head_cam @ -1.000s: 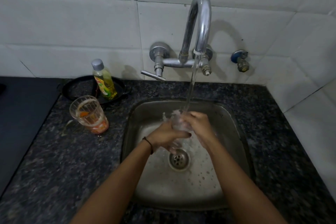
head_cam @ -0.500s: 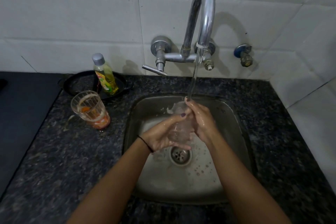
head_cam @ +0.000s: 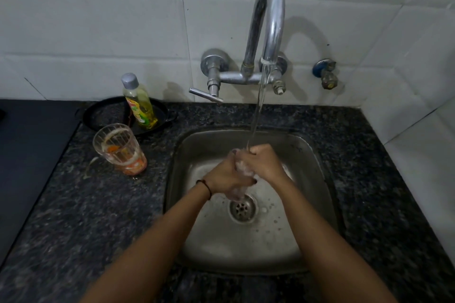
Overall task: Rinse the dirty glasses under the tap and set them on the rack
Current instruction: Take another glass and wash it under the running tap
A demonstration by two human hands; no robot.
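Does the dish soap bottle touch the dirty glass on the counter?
Apart. The head view shows dark pan and counter between the soap bottle and the glass.

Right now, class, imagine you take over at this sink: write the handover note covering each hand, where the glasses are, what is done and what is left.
Left hand: wrapped around the clear soapy glass, over the steel sink.
Right hand: gripping the same glass from the other side, under the running stream from the curved chrome tap.
Second glass: clear ribbed tumbler with orange residue, upright on the dark speckled granite counter, left of the sink, in front of the yellow dish-soap bottle.
Done: nothing on a rack; no rack is in view.
Left: finish rinsing this glass, rack it, then rinse and rack the tumbler.
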